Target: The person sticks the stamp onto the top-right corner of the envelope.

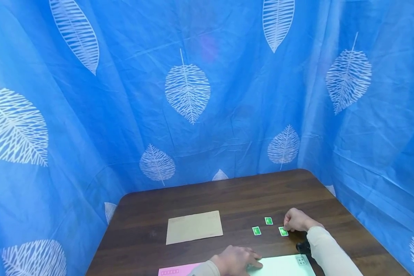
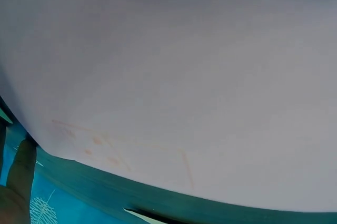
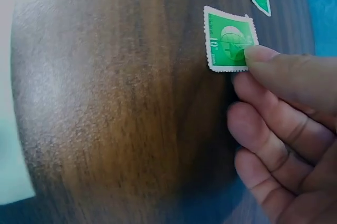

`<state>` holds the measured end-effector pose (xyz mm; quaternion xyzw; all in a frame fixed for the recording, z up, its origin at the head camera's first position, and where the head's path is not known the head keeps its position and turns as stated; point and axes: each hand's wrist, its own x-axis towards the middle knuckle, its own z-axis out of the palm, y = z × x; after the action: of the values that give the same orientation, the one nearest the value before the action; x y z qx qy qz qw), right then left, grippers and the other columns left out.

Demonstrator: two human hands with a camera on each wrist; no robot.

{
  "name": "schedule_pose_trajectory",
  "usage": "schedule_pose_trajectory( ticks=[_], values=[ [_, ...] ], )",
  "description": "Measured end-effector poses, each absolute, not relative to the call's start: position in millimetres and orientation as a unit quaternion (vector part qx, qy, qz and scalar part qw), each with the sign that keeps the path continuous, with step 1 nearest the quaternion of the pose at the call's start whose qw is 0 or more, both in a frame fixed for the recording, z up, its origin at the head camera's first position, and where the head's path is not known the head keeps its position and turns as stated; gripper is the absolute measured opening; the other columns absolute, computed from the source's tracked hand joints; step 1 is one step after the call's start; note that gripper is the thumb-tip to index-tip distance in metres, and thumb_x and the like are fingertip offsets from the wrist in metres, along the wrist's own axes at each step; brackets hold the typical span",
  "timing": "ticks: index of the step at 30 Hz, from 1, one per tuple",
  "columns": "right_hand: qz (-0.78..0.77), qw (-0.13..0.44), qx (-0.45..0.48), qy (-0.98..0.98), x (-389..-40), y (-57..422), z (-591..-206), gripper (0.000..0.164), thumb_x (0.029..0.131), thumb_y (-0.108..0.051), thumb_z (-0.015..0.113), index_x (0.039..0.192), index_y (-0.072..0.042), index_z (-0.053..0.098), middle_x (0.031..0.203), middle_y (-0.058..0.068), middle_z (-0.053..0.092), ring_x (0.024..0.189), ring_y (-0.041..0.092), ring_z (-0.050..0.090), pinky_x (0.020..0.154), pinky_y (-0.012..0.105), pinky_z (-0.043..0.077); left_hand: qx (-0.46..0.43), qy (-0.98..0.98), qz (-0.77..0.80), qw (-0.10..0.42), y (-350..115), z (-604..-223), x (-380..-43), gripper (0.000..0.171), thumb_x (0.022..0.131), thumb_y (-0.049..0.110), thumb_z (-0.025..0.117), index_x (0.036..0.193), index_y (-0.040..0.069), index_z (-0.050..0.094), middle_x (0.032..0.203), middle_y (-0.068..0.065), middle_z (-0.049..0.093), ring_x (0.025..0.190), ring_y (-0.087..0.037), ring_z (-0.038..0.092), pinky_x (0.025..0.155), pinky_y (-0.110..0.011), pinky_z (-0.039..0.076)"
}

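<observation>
In the head view my right hand (image 1: 299, 220) is at the right of the table, with thumb and finger pinching a green postage stamp (image 1: 282, 231) by its edge. The right wrist view shows this stamp (image 3: 226, 39) close up, with white perforated edges and the thumb over one corner. Two more green stamps, a nearer one (image 1: 256, 230) and a farther one (image 1: 268, 220), lie flat to its left. My left hand (image 1: 235, 260) rests on a mint-green envelope (image 1: 279, 266) at the near edge, its fingers extended. A pale paper surface (image 2: 174, 87) with faint orange print fills most of the left wrist view.
A pink envelope (image 1: 178, 270) lies partly under the left forearm. Farther back, a tan kraft envelope (image 1: 194, 227) lies flat on the dark wooden table (image 1: 241, 195). Blue curtains (image 1: 227, 96) with white leaf prints surround the table's back and sides.
</observation>
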<state>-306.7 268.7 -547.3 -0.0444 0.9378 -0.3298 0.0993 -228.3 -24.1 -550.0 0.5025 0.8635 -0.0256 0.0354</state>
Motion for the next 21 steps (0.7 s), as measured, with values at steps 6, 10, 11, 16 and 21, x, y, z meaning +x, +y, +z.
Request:
schedule_pose_trajectory(
  ticks=[6, 10, 11, 16, 21],
  values=[
    [-0.349, 0.110, -0.022, 0.930, -305.4, 270.3, -548.3, 0.020, 0.082, 0.002, 0.071, 0.067, -0.005, 0.060, 0.065, 0.003, 0.057, 0.064, 0.019, 0.052, 0.060, 0.030, 0.041, 0.496, 0.867, -0.012, 0.048, -24.5, -550.3, -228.4, 0.042, 0.087, 0.048, 0.072, 0.129, 0.040, 0.066, 0.139, 0.024, 0.058, 0.130, 0.004, 0.052, 0.079, -0.020, 0.056],
    [-0.356, 0.106, -0.018, 0.928, -303.1, 273.8, -549.5, 0.020, 0.082, 0.002, 0.071, 0.068, -0.005, 0.059, 0.067, 0.004, 0.057, 0.066, 0.019, 0.052, 0.062, 0.031, 0.042, 0.499, 0.865, -0.006, 0.060, -22.4, -550.1, -228.7, 0.038, 0.091, 0.046, 0.069, 0.128, 0.040, 0.067, 0.140, 0.024, 0.057, 0.130, 0.005, 0.052, 0.076, -0.022, 0.058],
    [-0.358, 0.106, -0.015, 0.928, -302.5, 274.4, -550.0, 0.020, 0.082, 0.003, 0.071, 0.068, -0.005, 0.059, 0.068, 0.003, 0.057, 0.067, 0.019, 0.052, 0.062, 0.030, 0.042, 0.498, 0.865, -0.005, 0.061, -21.8, -550.2, -228.1, 0.038, 0.091, 0.046, 0.068, 0.128, 0.040, 0.066, 0.140, 0.025, 0.057, 0.130, 0.005, 0.052, 0.075, -0.023, 0.058],
    [-0.375, 0.112, -0.005, 0.920, -302.3, 277.7, -552.7, 0.019, 0.083, 0.002, 0.070, 0.068, -0.004, 0.059, 0.067, 0.004, 0.056, 0.067, 0.019, 0.053, 0.063, 0.030, 0.042, 0.487, 0.871, 0.000, 0.068, -20.1, -549.7, -226.7, 0.039, 0.090, 0.047, 0.068, 0.129, 0.040, 0.066, 0.140, 0.025, 0.057, 0.129, 0.004, 0.053, 0.076, -0.028, 0.059],
    [-0.393, 0.120, -0.004, 0.912, -304.3, 277.2, -551.4, 0.017, 0.083, 0.001, 0.071, 0.071, -0.004, 0.060, 0.068, 0.005, 0.056, 0.067, 0.020, 0.052, 0.063, 0.030, 0.041, 0.482, 0.874, -0.018, 0.055, -22.1, -548.5, -228.0, 0.041, 0.089, 0.049, 0.070, 0.129, 0.040, 0.066, 0.139, 0.025, 0.058, 0.127, 0.003, 0.055, 0.078, -0.024, 0.058]
  ],
)
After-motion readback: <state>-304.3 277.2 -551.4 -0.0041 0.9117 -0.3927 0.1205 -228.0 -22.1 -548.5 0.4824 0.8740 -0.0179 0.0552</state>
